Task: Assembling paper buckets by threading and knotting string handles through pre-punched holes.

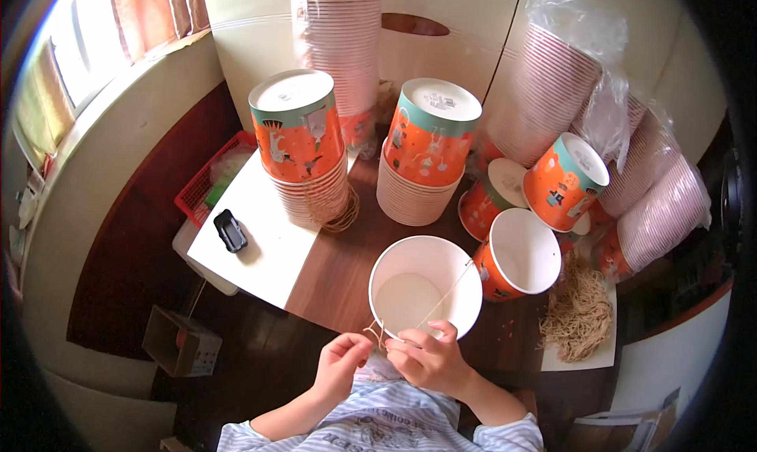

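A white-lined paper bucket (383, 272) stands mouth up at the table's front edge, right before me. A thin tan string (447, 296) runs from its far right rim across the mouth to the near rim. My left hand (344, 363) is closed in a pinch on the loose string end, just left of the near rim. Beside it, my right hand (432, 360) has its fingers closed on the string against the near rim. The exact knot or hole between the hands is too small to make out.
At the right are a tipped orange bucket (527, 255) and a heap of tan strings (579, 314). Two upside-down bucket stacks (298, 148) (432, 137) stand behind. Plastic-wrapped stacks (544, 81) line the back. A black tray (230, 230) and red basket (195, 192) lie left.
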Motion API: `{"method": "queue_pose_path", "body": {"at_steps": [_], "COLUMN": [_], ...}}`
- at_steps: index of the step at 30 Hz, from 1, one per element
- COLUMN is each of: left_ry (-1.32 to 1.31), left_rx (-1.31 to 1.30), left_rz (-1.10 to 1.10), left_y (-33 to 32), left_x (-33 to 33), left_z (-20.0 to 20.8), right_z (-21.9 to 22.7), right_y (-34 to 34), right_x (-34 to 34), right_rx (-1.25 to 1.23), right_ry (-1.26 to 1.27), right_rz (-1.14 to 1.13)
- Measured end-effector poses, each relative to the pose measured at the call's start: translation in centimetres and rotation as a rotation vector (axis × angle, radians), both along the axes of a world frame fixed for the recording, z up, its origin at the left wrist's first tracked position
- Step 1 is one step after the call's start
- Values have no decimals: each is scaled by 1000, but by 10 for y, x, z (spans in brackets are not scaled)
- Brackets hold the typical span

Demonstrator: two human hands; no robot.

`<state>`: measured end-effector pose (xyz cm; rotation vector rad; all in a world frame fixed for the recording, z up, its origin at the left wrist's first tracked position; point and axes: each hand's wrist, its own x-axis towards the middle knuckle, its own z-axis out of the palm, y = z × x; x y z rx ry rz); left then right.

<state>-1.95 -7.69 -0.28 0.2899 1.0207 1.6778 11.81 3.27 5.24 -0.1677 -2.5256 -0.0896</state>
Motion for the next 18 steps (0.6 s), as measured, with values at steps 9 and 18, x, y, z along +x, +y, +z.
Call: {"method": "queue_pose_path", "body": {"at_steps": [9, 18], "left_ry": [148, 129], "left_rx": [161, 166], "left_rz": [-1, -48], "left_y": [8, 12], "left_x": [12, 12], "left_z": [10, 10], "right_z": [2, 2], "right_y": [2, 3], "right_x": [-2, -1], "right_rx": [46, 31], "right_ry": [-5, -12], "right_rz": [18, 21]}}
